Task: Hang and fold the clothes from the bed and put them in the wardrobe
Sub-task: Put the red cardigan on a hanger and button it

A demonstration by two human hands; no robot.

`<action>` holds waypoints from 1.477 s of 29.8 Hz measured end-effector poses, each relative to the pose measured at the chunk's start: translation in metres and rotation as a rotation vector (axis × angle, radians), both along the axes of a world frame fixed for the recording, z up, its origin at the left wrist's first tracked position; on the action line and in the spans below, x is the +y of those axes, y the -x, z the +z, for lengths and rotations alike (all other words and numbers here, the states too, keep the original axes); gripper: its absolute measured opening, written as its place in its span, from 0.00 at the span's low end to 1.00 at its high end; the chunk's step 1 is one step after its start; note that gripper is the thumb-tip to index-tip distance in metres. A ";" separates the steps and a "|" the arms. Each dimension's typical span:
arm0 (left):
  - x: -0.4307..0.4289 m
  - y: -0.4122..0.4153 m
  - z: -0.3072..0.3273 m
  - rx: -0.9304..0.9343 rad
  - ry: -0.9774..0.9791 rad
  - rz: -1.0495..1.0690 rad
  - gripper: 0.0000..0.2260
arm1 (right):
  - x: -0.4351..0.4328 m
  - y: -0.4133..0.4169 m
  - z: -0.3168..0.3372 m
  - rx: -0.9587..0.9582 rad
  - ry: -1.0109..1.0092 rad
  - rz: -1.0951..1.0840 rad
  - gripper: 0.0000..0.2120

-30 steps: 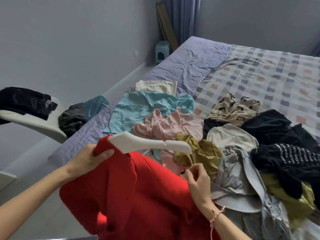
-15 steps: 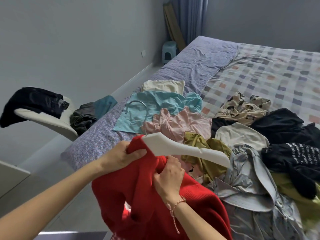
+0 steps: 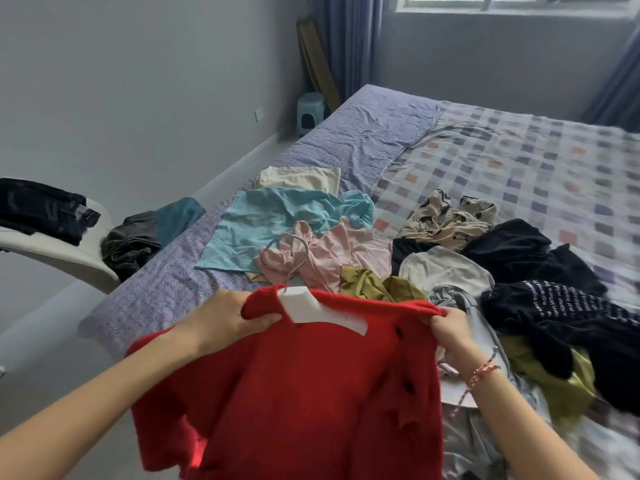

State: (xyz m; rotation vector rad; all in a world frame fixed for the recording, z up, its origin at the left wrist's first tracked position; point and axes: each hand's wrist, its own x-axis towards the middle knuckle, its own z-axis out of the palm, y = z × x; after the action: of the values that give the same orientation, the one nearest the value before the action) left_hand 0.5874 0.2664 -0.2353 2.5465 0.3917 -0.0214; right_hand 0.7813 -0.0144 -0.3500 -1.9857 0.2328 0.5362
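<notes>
A red knitted cardigan [image 3: 294, 386] with dark buttons hangs in front of me on a white hanger [image 3: 322, 313], whose metal hook [image 3: 294, 251] rises above the collar. My left hand [image 3: 225, 320] grips the cardigan's left shoulder. My right hand [image 3: 450, 330] grips the right shoulder, and most of the hanger is hidden inside the garment. Behind it on the bed [image 3: 363, 133] lies a heap of clothes: a light blue top [image 3: 270, 220], a pink one [image 3: 343, 251], an olive one [image 3: 370, 285], black garments [image 3: 540, 289] and a grey one [image 3: 485, 427].
A white chair [image 3: 65, 258] with dark clothes on it stands at the left, beside the bed's edge. A small stool [image 3: 310, 112] sits in the far corner by the curtain. A strip of floor runs between the bed and the left wall.
The cardigan has been pulled over the hanger's right arm, which stuck out bare before. My right hand moved from the collar out to the right shoulder. The view tilted up to show the window.
</notes>
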 end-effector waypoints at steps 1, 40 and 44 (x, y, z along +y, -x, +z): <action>-0.005 -0.004 0.000 -0.002 -0.002 0.004 0.19 | -0.001 -0.001 0.003 0.053 -0.105 0.035 0.06; -0.100 -0.057 0.009 -0.126 0.069 -0.078 0.24 | -0.024 0.075 0.180 -0.328 -0.488 0.212 0.06; -0.088 -0.060 0.030 -0.286 0.216 -0.008 0.22 | -0.035 0.103 0.189 -0.601 -0.185 1.114 0.08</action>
State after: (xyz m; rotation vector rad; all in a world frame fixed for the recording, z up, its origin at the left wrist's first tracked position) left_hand 0.6471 0.1788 -0.2051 2.2947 0.2519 0.2795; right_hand 0.6781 -0.0496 -0.1610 -1.8544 -1.3036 0.5610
